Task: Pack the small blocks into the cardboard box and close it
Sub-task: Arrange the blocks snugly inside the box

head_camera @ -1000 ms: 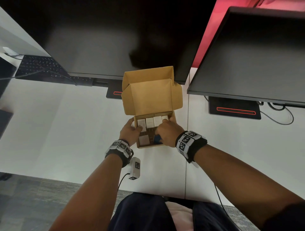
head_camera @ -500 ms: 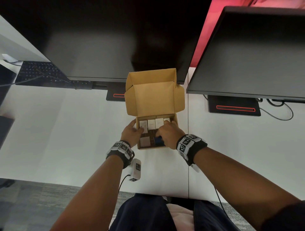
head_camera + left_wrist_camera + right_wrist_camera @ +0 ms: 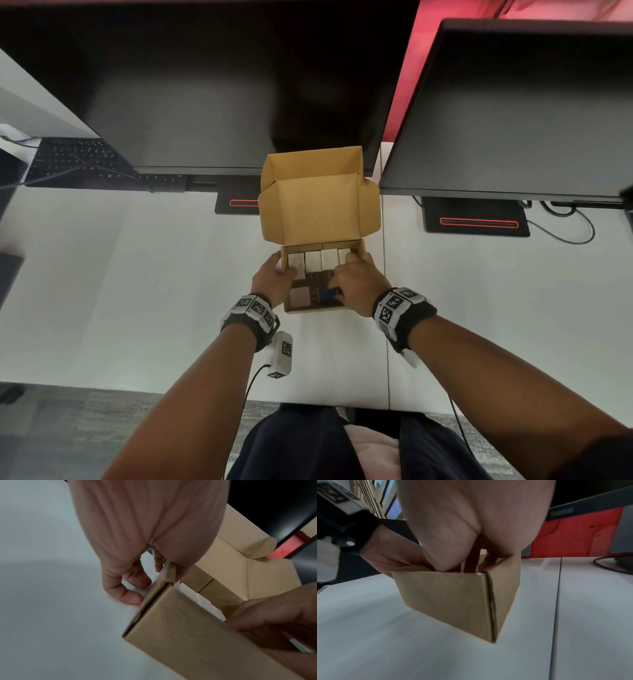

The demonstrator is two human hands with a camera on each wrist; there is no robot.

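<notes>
The cardboard box (image 3: 315, 309) stands on the white desk with its lid (image 3: 318, 209) upright at the far side. Inside it, a row of white blocks (image 3: 322, 260) lines the far wall, dark brown blocks (image 3: 318, 279) fill the middle, and a beige block (image 3: 299, 297) lies at the near left. My left hand (image 3: 274, 274) grips the box's left wall (image 3: 164, 577), thumb inside and fingers outside. My right hand (image 3: 352, 281) reaches into the near right corner, fingers curled at a blue block (image 3: 327, 294). In the right wrist view its fingers (image 3: 471, 563) dip behind the box's wall (image 3: 450, 597).
Two dark monitors (image 3: 205, 85) (image 3: 513, 109) stand right behind the box, their bases (image 3: 476, 221) on the desk. A black keyboard (image 3: 78, 161) lies far left. A small white device (image 3: 281, 354) with a cable sits by my left wrist. The desk's near edge (image 3: 137, 385) runs below.
Both hands stay at the box, the right one still at the blue block. The box has slid a little away from me across the desk.
</notes>
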